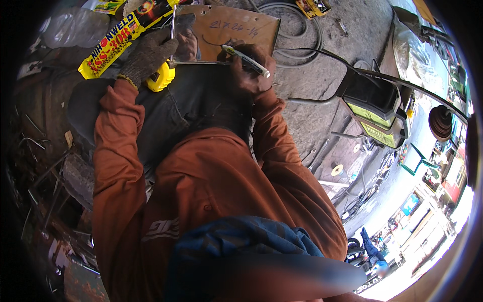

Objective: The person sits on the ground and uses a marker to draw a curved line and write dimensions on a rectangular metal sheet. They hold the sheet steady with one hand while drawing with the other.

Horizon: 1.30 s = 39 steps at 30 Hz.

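A brown metal-like sheet (pixel 254 30) with handwritten marks and a dark curved line lies at the top middle, by my dark-trousered lap. My right hand (pixel 253 68), bare, grips a white marker pen (pixel 251 61) slantwise over the sheet's near right part. Its upper-left end is close to the surface; I cannot tell whether it touches. In a grey-brown knit glove, my left hand (pixel 148 56) is closed around a yellow tape measure (pixel 162 78) at the sheet's left edge. A narrow silver strip (pixel 174 25) runs up from there. Beside the glove lies a long yellow-and-black packet (pixel 113 48).
Looped grey cable (pixel 319 35) lies on the concrete right of the sheet. A black-and-lime machine (pixel 372 103) stands further right, with a dark cable (pixel 392 78) arching over. A clear plastic bottle (pixel 75 27) is at upper left. Metal scraps (pixel 45 176) clutter the lower left.
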Tool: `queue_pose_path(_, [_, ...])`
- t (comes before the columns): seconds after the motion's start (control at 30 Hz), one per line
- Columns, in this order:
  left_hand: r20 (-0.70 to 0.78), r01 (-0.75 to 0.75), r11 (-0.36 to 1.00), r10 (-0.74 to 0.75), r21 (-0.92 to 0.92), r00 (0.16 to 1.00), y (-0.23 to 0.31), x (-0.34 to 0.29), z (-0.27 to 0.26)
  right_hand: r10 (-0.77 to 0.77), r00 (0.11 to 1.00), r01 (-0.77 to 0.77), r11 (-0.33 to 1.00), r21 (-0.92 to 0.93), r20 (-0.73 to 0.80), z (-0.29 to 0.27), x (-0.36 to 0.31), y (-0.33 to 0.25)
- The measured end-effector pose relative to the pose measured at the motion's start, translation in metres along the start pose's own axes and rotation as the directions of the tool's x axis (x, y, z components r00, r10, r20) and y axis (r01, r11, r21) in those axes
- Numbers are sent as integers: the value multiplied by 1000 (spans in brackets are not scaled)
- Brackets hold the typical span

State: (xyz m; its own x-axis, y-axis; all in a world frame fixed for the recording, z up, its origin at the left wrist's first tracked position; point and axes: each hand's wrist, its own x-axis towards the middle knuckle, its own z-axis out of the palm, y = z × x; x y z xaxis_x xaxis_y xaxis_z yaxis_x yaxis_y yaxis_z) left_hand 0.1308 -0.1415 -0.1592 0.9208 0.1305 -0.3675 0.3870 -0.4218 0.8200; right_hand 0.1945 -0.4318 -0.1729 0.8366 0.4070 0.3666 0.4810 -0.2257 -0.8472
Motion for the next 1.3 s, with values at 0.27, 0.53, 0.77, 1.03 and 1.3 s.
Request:
queue_pose_path(0.27, [-35, -51, 998, 52, 22, 998, 1, -1, 2, 18, 1000, -18, 1000, 13, 2, 10, -1, 3])
queue_pose_path(0.53, [-25, -51, 998, 51, 32, 998, 2, -1, 2, 12, 1000, -12, 1000, -1, 15, 17, 1, -1])
queue_pose_path(0.77, [-45, -105, 992, 108, 76, 993, 4, -2, 2, -45, 999, 45, 998, 33, 8, 28, 3, 7])
queue_pose_path(1.03, [-64, -114, 988, 121, 103, 991, -2, 0, 3, -97, 992, 91, 993, 71, 83, 33, 6, 11])
queue_pose_path(1.3, [-77, -118, 984, 129, 134, 989, -3, 0, 3, -37, 999, 35, 995, 92, 12, 43, 11, 7])
